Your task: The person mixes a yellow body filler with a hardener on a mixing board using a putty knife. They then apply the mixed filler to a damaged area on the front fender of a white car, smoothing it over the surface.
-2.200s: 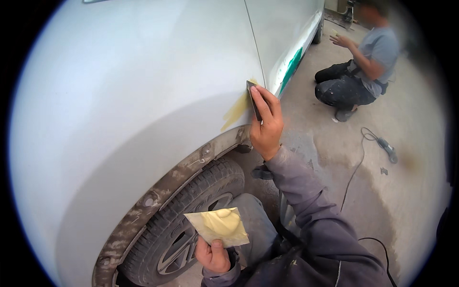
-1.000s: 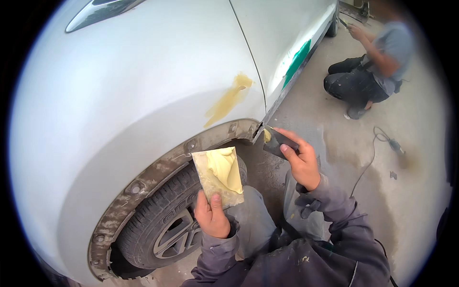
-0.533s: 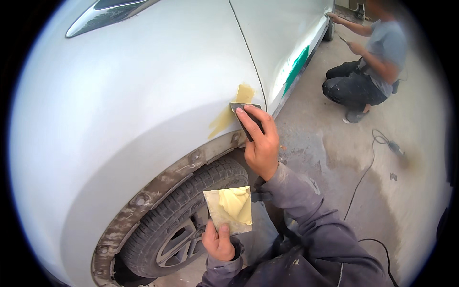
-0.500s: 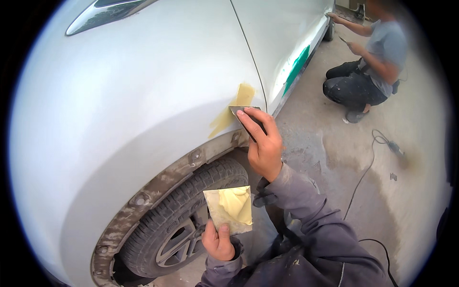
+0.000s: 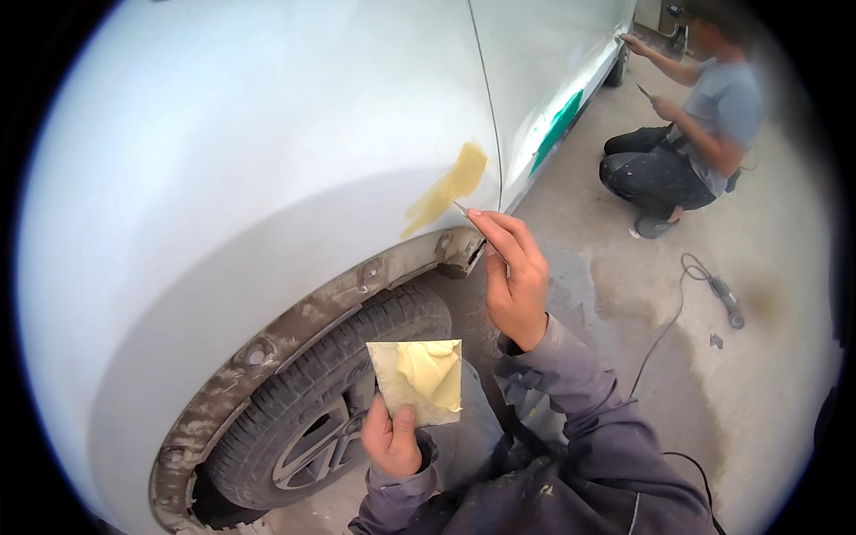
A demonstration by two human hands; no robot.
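Note:
My left hand grips the lower left corner of a flat square board with its thumb on top. A thick heap of pale yellow body filler covers the board's right part. In my right hand is a thin putty spreader, pinched between thumb and fingers and seen nearly edge-on. The spreader's tip is at the lower edge of a smeared yellow filler patch on the white car's fender, just left of the door seam; I cannot tell whether it touches.
Below the fender is a tyre inside a dirty, bare wheel arch. Green patch marks the car's lower door. At the far right a co-worker crouches by the car. A corded power tool lies on the concrete floor.
My right hand has turned the spreader edge-on and drawn it slightly away, showing more of the yellow patch. The view has shifted a little. The board stays in my left hand.

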